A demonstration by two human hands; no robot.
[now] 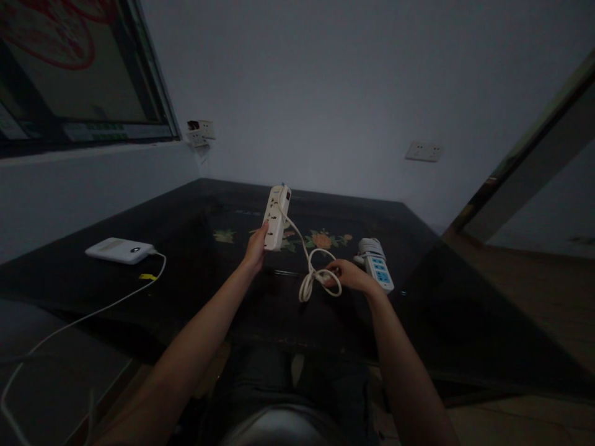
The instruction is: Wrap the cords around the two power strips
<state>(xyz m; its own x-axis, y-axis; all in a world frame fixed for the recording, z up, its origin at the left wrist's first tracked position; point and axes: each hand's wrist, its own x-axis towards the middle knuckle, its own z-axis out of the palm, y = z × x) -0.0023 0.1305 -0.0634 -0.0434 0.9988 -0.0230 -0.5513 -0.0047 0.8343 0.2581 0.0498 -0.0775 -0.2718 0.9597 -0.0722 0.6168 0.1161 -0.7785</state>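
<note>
My left hand (255, 246) grips the lower end of a white power strip (276, 217), tilted up above the dark table with its sockets facing me. A white cord (304, 248) runs from the strip's top end down to a loose, looped bundle. My right hand (346, 274) is closed on that bundle, its fingertips pinching the loops; the plug cannot be made out clearly. Just right of this hand lies a second power strip (380, 272) with blue socket faces, its own cord (370, 248) wound round its far end.
The black table (446, 310) bears a painted flower pattern (321, 240). At the left lies a white device (119, 250) with a cable (105, 308) trailing off the table edge; a yellow tag (147, 277) is beside it. Wall sockets (424, 152) sit behind the table.
</note>
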